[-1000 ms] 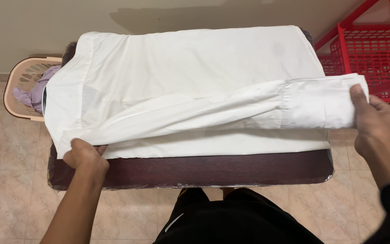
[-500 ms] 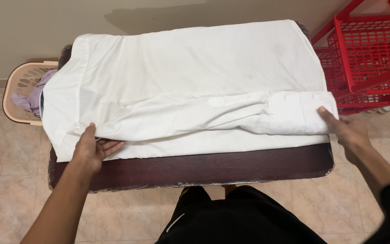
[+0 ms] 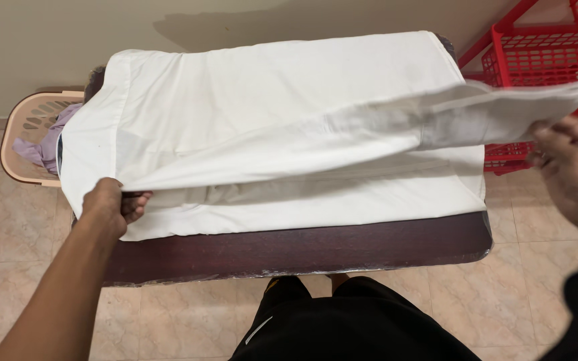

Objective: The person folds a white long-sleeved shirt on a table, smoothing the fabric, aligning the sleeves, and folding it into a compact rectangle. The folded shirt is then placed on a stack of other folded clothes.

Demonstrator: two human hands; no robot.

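A white shirt (image 3: 269, 87) lies spread over a dark brown table (image 3: 302, 247). Its long sleeve (image 3: 369, 127) is lifted off the body of the shirt and stretched out to the right. My left hand (image 3: 110, 204) pinches the shirt at the shoulder end, near the table's front left. My right hand (image 3: 570, 167), blurred, holds the sleeve's cuff end up in the air past the table's right edge.
A beige laundry basket (image 3: 28, 127) with lilac cloth stands on the tiled floor at the left. A red plastic rack (image 3: 543, 53) stands at the right, close behind the raised cuff. A wall runs along the back. My dark shorts show below the table.
The sleeve, lying flat across the shirt before, has been lifted and pulled out to the right by my right hand. My left hand has closed on the shoulder end.
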